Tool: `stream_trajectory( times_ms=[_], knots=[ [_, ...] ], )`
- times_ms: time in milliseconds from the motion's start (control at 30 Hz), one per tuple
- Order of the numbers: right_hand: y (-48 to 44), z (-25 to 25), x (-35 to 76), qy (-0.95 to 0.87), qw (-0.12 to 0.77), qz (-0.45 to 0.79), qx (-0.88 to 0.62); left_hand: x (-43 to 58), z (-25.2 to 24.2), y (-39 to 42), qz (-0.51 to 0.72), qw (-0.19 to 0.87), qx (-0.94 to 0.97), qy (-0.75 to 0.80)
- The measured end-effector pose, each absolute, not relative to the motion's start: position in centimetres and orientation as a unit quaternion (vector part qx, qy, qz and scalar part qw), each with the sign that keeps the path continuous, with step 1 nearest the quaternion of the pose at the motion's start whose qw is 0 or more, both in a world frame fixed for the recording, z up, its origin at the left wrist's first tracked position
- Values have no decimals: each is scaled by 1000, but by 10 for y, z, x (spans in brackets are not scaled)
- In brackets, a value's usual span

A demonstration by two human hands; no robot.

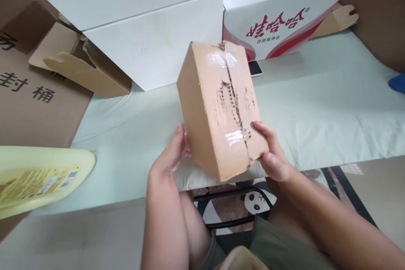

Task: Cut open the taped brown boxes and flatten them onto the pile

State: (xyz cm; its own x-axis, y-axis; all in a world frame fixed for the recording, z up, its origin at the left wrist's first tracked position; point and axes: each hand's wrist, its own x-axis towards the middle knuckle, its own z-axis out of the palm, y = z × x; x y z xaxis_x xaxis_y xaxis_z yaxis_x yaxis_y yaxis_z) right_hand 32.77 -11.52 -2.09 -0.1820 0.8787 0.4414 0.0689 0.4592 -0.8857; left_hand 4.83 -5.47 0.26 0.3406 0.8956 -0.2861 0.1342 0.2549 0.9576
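Note:
A brown cardboard box (228, 109) is held tilted over the front edge of the cloth-covered surface. Shiny tape and a dark, ragged seam run along its facing side. My left hand (172, 152) supports the lower left side of the box, its thumb up and its other fingers mostly hidden behind the cardboard. At the lower right corner, my right hand (274, 152) grips the box between thumb and fingers.
White cartons (158, 42) stand at the back, one with red lettering (275, 25). A phone (255, 68) lies behind the box. Open cardboard (107, 76) and a yellow container (47, 177) are at left; a blue object (397, 83) is at far right.

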Motion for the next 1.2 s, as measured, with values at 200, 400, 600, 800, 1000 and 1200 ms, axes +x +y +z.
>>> stream_trajectory(
  times_ms=[200, 400, 600, 800, 1000, 1200],
  knots=[
    [-108, -22, 336, -597, 541, 428, -409, 46, -4, -56, 182, 611, 498, 589],
    [-106, -7, 327, -698, 483, 420, -321, 51, -9, -34, 600, 349, 456, 557],
    [-107, -7, 323, -721, 476, 411, -292, 64, 6, -37, 644, 413, 452, 459],
    [-107, -7, 321, -719, 480, 407, -294, 70, 15, -35, 674, 433, 394, 451],
    [-105, -18, 326, -659, 499, 392, -403, 70, 14, -35, 663, 429, 404, 461],
    [-84, -30, 329, -680, 244, 141, -677, 70, 12, -36, 655, 426, 414, 467]
  ],
)
